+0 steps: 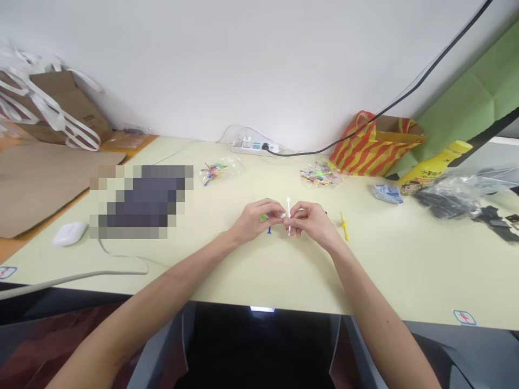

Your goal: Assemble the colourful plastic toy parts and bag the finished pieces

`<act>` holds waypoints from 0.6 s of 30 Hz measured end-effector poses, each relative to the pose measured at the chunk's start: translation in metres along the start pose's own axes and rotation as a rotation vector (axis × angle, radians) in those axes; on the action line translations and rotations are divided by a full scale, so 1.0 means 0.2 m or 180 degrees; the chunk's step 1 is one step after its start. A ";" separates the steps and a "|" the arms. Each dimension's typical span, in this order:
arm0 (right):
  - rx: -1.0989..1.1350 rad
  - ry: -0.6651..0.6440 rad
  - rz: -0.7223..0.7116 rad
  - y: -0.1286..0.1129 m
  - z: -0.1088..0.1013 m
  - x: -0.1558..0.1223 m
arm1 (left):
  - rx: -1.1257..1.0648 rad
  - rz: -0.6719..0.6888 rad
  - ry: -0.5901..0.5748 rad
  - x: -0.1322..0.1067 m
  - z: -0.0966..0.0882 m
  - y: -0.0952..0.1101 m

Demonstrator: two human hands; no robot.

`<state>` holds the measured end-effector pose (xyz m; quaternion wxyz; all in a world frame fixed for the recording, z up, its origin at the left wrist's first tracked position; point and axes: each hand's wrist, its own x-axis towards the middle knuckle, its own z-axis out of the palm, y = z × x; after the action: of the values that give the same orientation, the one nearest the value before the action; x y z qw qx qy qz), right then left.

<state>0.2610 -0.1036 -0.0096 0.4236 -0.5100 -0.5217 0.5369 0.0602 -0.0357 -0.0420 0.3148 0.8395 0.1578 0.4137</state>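
Both hands meet over the table, fingertips nearly touching. Thumb and fingers of my right hand (307,219) pinch a thin white plastic stick (288,207) with a pointed top, which stands roughly upright. My left hand (261,219) is closed in a pinch beside the stick, at a small white part that its fingertips mostly cover. A bit of green plastic (264,218) and the end of a blue plastic piece (270,230) show by the left fingers; whether they are held I cannot tell. Right of my right hand lies a yellow T-shaped plastic piece (344,226).
Behind the hands lie two clear bags of coloured plastic pieces, a left bag (219,169) and a right bag (320,175). A power strip (254,146) sits against the wall. A striped bag (368,146) and yellow bottle (436,167) stand right; a white case (70,233) lies left.
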 end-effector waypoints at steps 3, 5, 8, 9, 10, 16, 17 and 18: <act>0.0074 -0.0030 0.0018 0.00 0.00 0.00 | -0.0129 -0.0106 -0.0026 0.00 0.00 0.00; 0.0103 -0.0073 0.0000 0.00 0.00 -0.01 | -0.0218 -0.0186 -0.0055 -0.01 0.00 0.00; 0.0078 -0.0178 -0.0054 0.00 0.01 -0.01 | -0.0353 -0.0332 -0.0130 0.00 0.00 0.01; 0.0062 -0.0184 -0.0068 0.00 0.01 -0.01 | -0.0384 -0.0385 -0.0146 0.00 0.00 0.01; 0.0056 -0.0173 -0.0082 0.00 0.01 -0.01 | -0.0409 -0.0437 -0.0145 0.00 0.00 0.02; 0.0146 -0.0079 -0.0154 -0.02 0.02 -0.02 | -0.0565 -0.0698 0.0047 0.00 0.00 0.02; 0.0162 -0.0064 -0.0178 -0.02 0.02 -0.02 | -0.0598 -0.0740 0.0085 0.00 0.00 0.02; 0.0175 -0.0054 -0.0200 -0.02 0.02 -0.02 | -0.0633 -0.0777 0.0120 0.00 0.00 0.02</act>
<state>0.2573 -0.1070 -0.0059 0.4497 -0.4769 -0.5261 0.5418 0.0604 -0.0395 -0.0396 0.4414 0.7709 0.2228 0.4016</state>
